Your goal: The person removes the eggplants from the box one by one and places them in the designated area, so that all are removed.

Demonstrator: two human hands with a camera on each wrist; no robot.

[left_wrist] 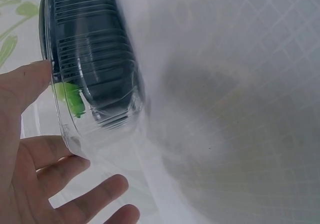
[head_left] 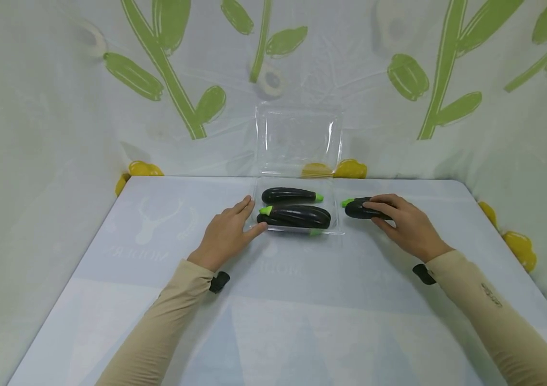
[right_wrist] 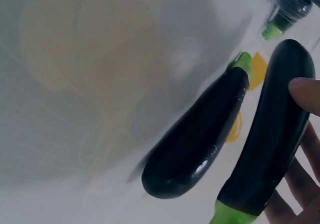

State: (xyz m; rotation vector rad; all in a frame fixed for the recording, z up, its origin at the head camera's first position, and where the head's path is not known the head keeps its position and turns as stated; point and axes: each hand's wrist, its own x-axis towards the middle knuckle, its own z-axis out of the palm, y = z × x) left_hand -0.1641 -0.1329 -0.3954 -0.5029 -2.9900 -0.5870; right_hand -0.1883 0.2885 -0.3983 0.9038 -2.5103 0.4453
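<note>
A clear plastic clamshell box (head_left: 336,220) stands open, its lid (head_left: 297,136) raised at the back. In it lie three dark eggplants: one at the back (head_left: 287,194) and, at the front, one (head_left: 304,216) partly covering another. My left hand (head_left: 225,233) touches the box's left side and front corner, thumb and fingers spread; the left wrist view shows the thumb at the rim. To the right of the box, my right hand (head_left: 401,222) grips an eggplant (right_wrist: 272,129) between thumb and fingers. Beside it lies another eggplant (right_wrist: 195,139), mostly hidden in the head view.
The pale table (head_left: 273,305) ends just behind the box. A hanging cloth (head_left: 196,64) printed with green stems and leaves encloses the back and sides. Yellow printed shapes (head_left: 350,169) show along the table's far edge.
</note>
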